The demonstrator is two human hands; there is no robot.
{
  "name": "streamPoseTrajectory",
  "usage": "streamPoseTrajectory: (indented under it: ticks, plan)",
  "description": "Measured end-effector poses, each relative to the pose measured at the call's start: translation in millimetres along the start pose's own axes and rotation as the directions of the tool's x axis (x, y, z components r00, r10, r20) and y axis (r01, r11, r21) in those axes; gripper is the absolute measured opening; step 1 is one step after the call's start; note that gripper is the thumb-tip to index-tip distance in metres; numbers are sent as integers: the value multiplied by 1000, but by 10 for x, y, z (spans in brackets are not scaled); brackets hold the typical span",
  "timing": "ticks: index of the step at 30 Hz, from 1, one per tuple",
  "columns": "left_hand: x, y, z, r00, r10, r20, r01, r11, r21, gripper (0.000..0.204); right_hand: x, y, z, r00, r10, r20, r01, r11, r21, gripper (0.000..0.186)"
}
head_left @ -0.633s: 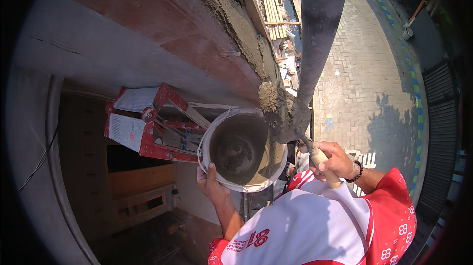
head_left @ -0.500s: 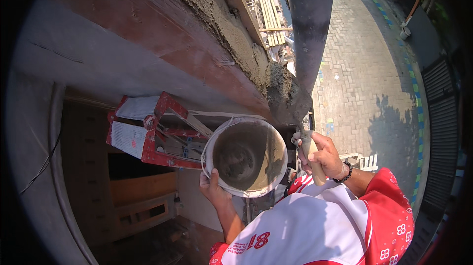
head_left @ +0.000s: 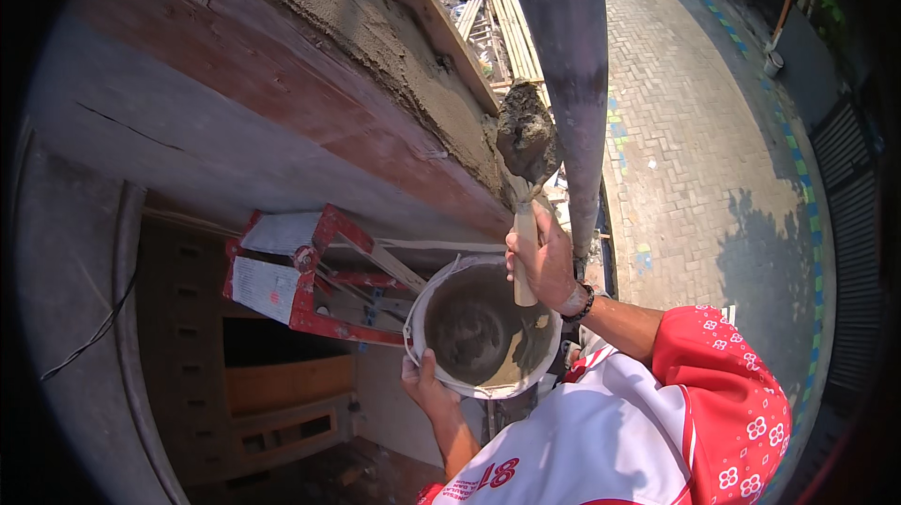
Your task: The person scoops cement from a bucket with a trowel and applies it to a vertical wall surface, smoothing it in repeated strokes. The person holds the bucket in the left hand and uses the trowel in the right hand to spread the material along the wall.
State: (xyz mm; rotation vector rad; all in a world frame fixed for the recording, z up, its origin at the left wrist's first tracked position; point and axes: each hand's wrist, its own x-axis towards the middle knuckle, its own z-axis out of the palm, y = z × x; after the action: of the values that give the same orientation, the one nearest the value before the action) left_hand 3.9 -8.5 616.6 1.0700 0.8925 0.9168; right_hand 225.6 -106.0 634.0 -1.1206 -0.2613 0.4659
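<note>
With my right hand (head_left: 547, 264) closed around its pale handle, I hold a trowel (head_left: 522, 188) loaded with a lump of wet mortar (head_left: 527, 130). The lump is beside the far end of a wall top coated in grey mortar (head_left: 375, 36) and close to a dark round post (head_left: 569, 54). My left hand (head_left: 434, 387) grips the rim of a white bucket (head_left: 419, 327) at its near left side. Grey mortar lines the inside of the bucket and lies at its bottom. The bucket is tilted, its mouth facing up toward me.
A red-and-white stepladder (head_left: 298, 266) stands left of the bucket. A wooden board (head_left: 427, 17) edges the mortared wall top. Far below on the right is a paved lane (head_left: 676, 130); bamboo poles (head_left: 514, 26) lie beyond the wall. A black cable (head_left: 94, 331) hangs at left.
My right hand has moved up and left with the trowel, bringing its mortar from the post's base to the wall's end. The bucket, still in my left hand, appears slightly lower and farther right.
</note>
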Motion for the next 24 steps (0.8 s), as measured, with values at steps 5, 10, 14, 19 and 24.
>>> streamPoseTrajectory:
  ticks: [5,10,14,19,24]
  plan:
    - [-14,-42,-81,1000,17,0,-17,1000,-24,28,176,108,9,977,-207,55,210,878,-431,55]
    - [56,-118,-168,1000,-14,14,15,1000,-23,30,151,75,-37,931,-327,165,363,764,-534,67]
    - [102,-126,-124,999,-35,16,35,999,14,29,73,1,-58,930,-280,238,364,789,-495,78]
    - [146,-127,-72,999,-23,42,23,1000,-3,28,-24,-29,27,916,-272,295,387,794,-468,81]
    - [173,-96,-1,998,-30,63,30,1000,-2,27,-70,151,93,833,-439,336,549,592,-589,81]
